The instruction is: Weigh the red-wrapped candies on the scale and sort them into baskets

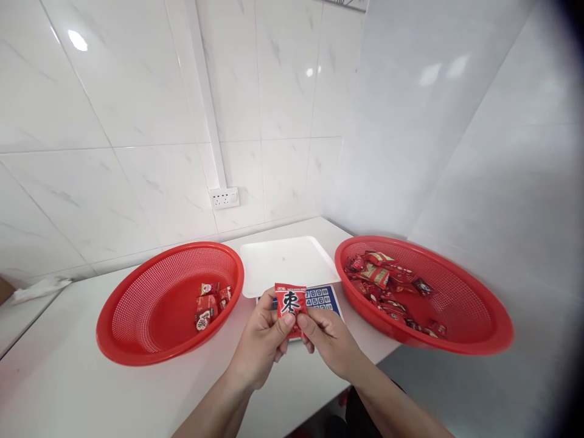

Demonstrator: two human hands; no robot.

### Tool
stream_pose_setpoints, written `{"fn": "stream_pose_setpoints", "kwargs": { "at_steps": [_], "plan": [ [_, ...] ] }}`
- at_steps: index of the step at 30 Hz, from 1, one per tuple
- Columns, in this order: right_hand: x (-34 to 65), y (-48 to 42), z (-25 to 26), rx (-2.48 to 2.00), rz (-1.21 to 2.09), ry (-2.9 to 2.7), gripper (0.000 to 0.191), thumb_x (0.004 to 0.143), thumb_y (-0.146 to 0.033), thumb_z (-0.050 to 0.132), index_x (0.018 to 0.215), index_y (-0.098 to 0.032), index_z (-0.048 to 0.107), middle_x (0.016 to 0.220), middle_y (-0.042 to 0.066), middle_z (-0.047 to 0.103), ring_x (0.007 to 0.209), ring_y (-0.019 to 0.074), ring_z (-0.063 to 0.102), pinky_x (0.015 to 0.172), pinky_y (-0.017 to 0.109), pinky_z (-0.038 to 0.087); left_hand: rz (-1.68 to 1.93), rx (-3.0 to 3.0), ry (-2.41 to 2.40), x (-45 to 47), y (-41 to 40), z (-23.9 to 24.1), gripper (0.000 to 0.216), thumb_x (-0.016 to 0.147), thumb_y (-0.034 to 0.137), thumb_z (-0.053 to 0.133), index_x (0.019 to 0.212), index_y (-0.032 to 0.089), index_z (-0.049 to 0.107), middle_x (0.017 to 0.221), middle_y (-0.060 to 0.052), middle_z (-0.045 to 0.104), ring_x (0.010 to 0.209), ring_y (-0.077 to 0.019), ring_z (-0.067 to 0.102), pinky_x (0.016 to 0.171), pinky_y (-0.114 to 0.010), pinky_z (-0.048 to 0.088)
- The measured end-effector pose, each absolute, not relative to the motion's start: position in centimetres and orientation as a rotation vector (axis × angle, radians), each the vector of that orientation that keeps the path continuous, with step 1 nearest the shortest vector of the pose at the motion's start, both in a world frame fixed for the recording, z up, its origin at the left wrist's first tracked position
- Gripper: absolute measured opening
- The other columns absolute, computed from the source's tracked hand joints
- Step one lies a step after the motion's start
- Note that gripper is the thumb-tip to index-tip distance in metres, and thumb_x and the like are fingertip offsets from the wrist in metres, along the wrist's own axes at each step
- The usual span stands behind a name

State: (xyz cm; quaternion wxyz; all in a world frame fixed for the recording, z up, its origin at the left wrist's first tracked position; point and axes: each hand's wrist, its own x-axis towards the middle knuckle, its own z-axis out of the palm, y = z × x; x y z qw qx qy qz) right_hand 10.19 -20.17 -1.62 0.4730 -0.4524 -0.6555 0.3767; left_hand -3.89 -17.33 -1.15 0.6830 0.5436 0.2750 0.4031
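Observation:
Between my two hands is a small red packet (291,300) with a large black character on its front, held upright. My left hand (264,331) pinches its left side, and my right hand (329,337) grips its lower right, the thumbs close together on the front. Behind the packet, a blue keypad with white number keys (318,298) shows in part, along with a white tray (285,261); both belong to what looks like a tabletop scale. My hands hide the rest of the keypad.
To the left stands a red plastic basket (171,353) with several small packets (207,304) at its right side. A second red basket (497,328) on the right holds many red and gold packets (376,274). A wall socket (224,198) sits above the white table (68,377).

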Motion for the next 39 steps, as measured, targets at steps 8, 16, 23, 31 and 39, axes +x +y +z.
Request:
{"fn": "stream_pose_setpoints", "kwargs": {
  "at_steps": [8,16,23,31,39],
  "plan": [
    [11.4,-21.0,-1.8,-1.115,1.039,-1.732,0.033,0.088,-0.046,0.042,0.074,-0.020,0.056,0.070,0.001,0.059,0.061,0.0116,0.056,0.056,0.024,0.043,1.094,1.563,1.172,-8.5,-17.7,0.2,0.056,0.075,0.054,0.058,0.117,0.020,0.043,0.063,0.003,0.057,0.047,-0.0092,0.046,0.042,-0.020,0.037],
    [20.1,-21.8,-1.3,-1.413,0.863,-1.594,0.034,0.080,-0.052,0.052,0.093,-0.022,0.063,0.070,0.002,0.063,0.059,0.0159,0.057,0.057,0.030,0.047,0.615,1.898,2.109,-19.0,-12.1,2.2,0.058,0.079,0.059,0.041,0.120,0.019,0.051,0.066,-0.004,0.065,0.058,-0.0242,0.061,0.050,-0.029,0.041],
    [25.3,-21.2,0.7,-1.685,0.568,-1.621,0.053,0.083,-0.044,0.050,0.134,-0.029,0.043,0.109,0.006,0.066,0.100,0.0238,0.061,0.085,0.038,0.047,0.709,1.996,2.119,-16.4,-13.0,2.3,0.055,0.081,0.056,0.041,0.126,0.024,0.046,0.094,-0.006,0.069,0.075,-0.0245,0.065,0.058,-0.031,0.048],
    [36.4,-18.3,-1.4,-2.464,0.540,-1.861,0.068,0.071,-0.034,0.063,0.134,-0.013,0.046,0.135,0.016,0.048,0.123,0.0335,0.044,0.099,0.039,0.037,0.858,2.094,1.299,-6.3,-14.2,-0.6,0.049,0.077,0.056,0.050,0.116,0.026,0.055,0.088,-0.002,0.067,0.073,-0.0182,0.065,0.063,-0.028,0.052],
    [34.5,-18.1,-5.9,-2.395,0.730,-1.913,0.082,0.054,-0.030,0.073,0.131,-0.021,0.049,0.105,0.012,0.067,0.088,0.0290,0.064,0.068,0.033,0.049,0.742,2.043,1.058,-1.7,-14.5,-1.9,0.039,0.079,0.048,0.052,0.111,0.025,0.058,0.085,-0.002,0.067,0.067,-0.0161,0.061,0.060,-0.027,0.051]
  ]
}}
